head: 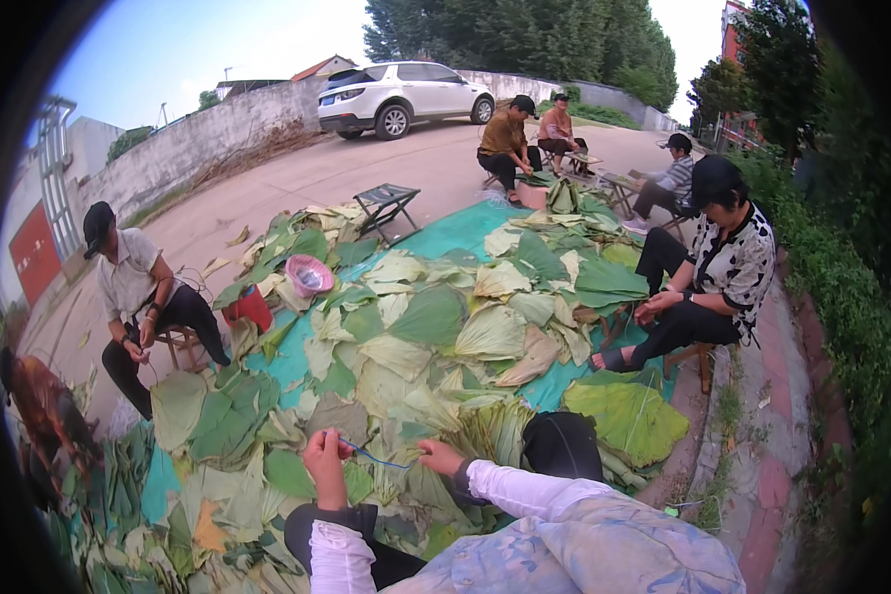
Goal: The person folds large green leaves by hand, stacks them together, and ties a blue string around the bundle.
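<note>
A thin blue cord (377, 459) runs between my two hands above a spread of large flat leaves. My left hand (327, 460) is raised, fingers pinched on the cord's left end. The other end is gripped by my right hand (439, 456), which is seen from its back. Under and around both hands lie overlapping leaves (408, 356), some green, some pale and dry. Just beyond my right hand is a bunch of folded leaves (494, 431), next to my dark-clothed knee (563, 445).
Teal sheeting (457, 229) shows under the leaves. A folding stool (387, 208), a red container (249, 308) and a pink basket (309, 275) stand beyond. Seated people (720, 260) work at both sides and at the back. A white car (408, 96) is parked by the wall.
</note>
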`<action>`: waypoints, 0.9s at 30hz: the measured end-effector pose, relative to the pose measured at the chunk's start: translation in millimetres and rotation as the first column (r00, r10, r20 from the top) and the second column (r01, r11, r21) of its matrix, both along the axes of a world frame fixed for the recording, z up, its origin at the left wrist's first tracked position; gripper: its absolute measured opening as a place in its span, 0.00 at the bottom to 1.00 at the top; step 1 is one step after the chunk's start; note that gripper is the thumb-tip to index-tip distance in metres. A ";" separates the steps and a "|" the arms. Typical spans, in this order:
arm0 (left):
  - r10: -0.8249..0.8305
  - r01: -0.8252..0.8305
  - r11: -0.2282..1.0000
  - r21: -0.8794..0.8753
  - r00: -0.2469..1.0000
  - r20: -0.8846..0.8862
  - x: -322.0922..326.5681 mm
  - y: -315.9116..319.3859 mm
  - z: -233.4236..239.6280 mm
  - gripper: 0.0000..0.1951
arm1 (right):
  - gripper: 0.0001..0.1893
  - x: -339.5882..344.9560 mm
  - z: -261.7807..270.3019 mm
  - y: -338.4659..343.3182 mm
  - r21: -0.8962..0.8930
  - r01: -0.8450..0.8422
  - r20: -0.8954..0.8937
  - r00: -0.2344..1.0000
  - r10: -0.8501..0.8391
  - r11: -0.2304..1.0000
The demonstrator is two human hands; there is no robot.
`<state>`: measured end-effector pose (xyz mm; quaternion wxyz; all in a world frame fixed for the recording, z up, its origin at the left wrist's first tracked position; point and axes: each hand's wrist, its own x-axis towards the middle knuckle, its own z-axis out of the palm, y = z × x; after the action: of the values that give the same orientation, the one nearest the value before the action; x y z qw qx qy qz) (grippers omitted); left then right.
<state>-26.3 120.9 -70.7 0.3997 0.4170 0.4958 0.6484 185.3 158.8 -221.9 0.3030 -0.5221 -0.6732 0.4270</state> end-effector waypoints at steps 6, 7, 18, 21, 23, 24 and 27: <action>0.013 -0.013 1.000 -0.005 1.000 -0.004 -1.0 0.2 0.2 0.10 | 0.17 2.3 2.8 -7.2 -0.033 -0.006 -0.169 0.986 0.001 0.999; 0.015 -0.015 1.000 -0.007 1.000 -0.013 -0.2 -0.7 1.9 0.10 | 0.17 3.5 1.3 -7.5 -0.033 -0.005 -0.169 0.986 0.000 0.999; 0.023 -0.023 1.000 0.011 0.999 -0.042 -0.5 -1.3 0.9 0.10 | 0.16 31.7 -2.5 -19.5 -0.165 -0.026 -0.062 0.998 0.016 0.986; 0.023 -0.023 1.000 0.012 0.999 -0.046 -0.2 -0.6 0.4 0.10 | 0.14 43.4 -2.1 -26.6 -0.239 0.006 -0.033 0.999 -0.015 0.971; 0.032 -0.032 0.999 0.003 0.998 -0.059 2.6 0.3 2.3 0.10 | 0.13 51.1 -10.7 -30.2 -0.233 0.015 -0.088 0.995 -0.037 0.972; 0.034 -0.033 0.999 0.003 0.998 -0.059 1.7 0.2 1.7 0.10 | 0.13 52.5 -11.4 -32.2 -0.231 0.015 -0.144 0.988 -0.050 0.973; 0.052 -0.050 0.999 0.016 0.993 -0.107 -0.1 0.9 -0.9 0.10 | 0.12 60.6 -17.1 -37.4 -0.370 0.007 -0.187 0.979 -0.082 0.929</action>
<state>-26.3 121.8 -71.6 0.3531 0.4411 0.5229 0.6382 245.9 121.4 -239.0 0.2753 -0.5395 -0.5358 0.5883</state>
